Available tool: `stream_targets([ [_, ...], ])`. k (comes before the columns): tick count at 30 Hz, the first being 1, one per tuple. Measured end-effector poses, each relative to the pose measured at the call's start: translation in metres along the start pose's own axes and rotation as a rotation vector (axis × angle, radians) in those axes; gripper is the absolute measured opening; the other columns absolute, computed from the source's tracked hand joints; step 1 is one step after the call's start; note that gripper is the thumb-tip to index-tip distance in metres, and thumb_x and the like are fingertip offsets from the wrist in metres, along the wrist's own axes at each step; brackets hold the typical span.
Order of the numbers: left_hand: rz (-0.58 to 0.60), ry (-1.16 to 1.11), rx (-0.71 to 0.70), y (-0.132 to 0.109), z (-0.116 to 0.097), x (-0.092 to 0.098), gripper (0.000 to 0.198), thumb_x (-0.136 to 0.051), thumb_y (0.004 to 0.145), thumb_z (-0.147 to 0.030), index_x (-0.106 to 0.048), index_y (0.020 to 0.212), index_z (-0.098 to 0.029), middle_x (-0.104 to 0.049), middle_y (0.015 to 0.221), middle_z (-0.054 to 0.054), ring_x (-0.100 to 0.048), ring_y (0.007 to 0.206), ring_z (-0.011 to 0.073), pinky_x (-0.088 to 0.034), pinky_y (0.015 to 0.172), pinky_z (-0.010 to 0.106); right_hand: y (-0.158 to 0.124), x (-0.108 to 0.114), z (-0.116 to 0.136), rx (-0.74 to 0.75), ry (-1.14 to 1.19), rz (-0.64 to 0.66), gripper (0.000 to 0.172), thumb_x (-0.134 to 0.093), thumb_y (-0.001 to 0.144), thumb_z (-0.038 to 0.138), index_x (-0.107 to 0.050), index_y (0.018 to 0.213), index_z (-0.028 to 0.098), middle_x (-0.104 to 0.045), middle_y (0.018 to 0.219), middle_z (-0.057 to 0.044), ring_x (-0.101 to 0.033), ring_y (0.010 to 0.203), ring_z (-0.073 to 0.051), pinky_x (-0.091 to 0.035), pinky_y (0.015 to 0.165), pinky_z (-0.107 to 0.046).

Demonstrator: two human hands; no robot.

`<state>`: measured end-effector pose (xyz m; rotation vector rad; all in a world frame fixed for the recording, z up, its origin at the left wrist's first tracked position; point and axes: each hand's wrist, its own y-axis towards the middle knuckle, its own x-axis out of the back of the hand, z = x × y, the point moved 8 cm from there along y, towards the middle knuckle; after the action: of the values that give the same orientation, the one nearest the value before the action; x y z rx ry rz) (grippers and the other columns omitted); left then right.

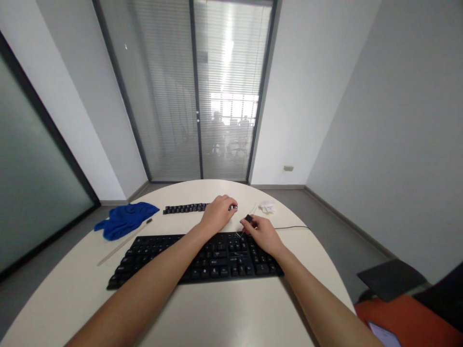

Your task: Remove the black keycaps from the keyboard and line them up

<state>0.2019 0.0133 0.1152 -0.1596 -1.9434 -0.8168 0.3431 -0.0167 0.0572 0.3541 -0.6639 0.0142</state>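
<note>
I'm in an office: a black-framed glass partition (196, 91) with pale slatted blinds (227, 72), a rounded cream tabletop (224, 313), a black plastic keyboard (218, 262).

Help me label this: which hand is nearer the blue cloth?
Left. The left hand is right of the cloth, at the right end of the keycaps; the right hand is farther right, over the far edge of the keyboard.

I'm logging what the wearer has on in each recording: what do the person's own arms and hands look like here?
Both the left hand and the right hand are ungloved. The left forearm and right forearm show no sleeve, watch or bracelet. No markings stand out; smaller details on the fingers are hard to tell.
</note>
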Motion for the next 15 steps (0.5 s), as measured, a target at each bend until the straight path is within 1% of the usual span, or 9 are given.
stream_targets([
  [3,-0.013,0.070,0.030,0.023,0.004,-0.015,0.013,-0.060,0.088,-0.026,-0.066,0.099,-0.023,-0.066,0.104,0.004,-0.056,0.102,0.0224,-0.047,0.084,0.032,-0.001,-0.001,-0.002,0.004,-0.001,-0.002,0.041,-0.051,0.092,0.049,-0.067,0.073,0.016,-0.070,0.067,-0.005,-0.062,0.062,-0.018,-0.044,0.061,-0.027],
  [6,-0.003,0.143,0.049,0.033,0.009,-0.038,0.013,-0.061,0.088,-0.026,-0.067,0.098,-0.022,-0.065,0.103,0.006,-0.054,0.102,0.0240,-0.046,0.083,0.034,-0.001,-0.002,-0.004,0.007,-0.005,0.000,0.041,-0.050,0.092,0.049,-0.067,0.074,0.016,-0.070,0.068,-0.005,-0.062,0.062,-0.018,-0.044,0.061,-0.026],
  [10,-0.026,0.138,0.030,0.029,0.016,-0.059,0.015,-0.059,0.089,-0.025,-0.066,0.102,-0.022,-0.064,0.106,0.007,-0.051,0.105,0.0234,-0.043,0.088,0.036,-0.002,-0.002,-0.002,0.004,-0.020,0.005,0.039,-0.051,0.092,0.048,-0.067,0.075,0.017,-0.070,0.068,-0.004,-0.063,0.063,-0.017,-0.045,0.062,-0.026],
  [15,-0.027,0.102,-0.023,0.022,0.020,-0.069,0.015,-0.061,0.088,-0.026,-0.066,0.102,-0.022,-0.064,0.107,0.006,-0.051,0.105,0.0230,-0.041,0.090,0.036,-0.002,0.000,0.002,0.002,-0.036,0.001,0.038,-0.052,0.092,0.046,-0.067,0.073,0.017,-0.070,0.068,-0.005,-0.063,0.062,-0.018,-0.045,0.063,-0.026],
])
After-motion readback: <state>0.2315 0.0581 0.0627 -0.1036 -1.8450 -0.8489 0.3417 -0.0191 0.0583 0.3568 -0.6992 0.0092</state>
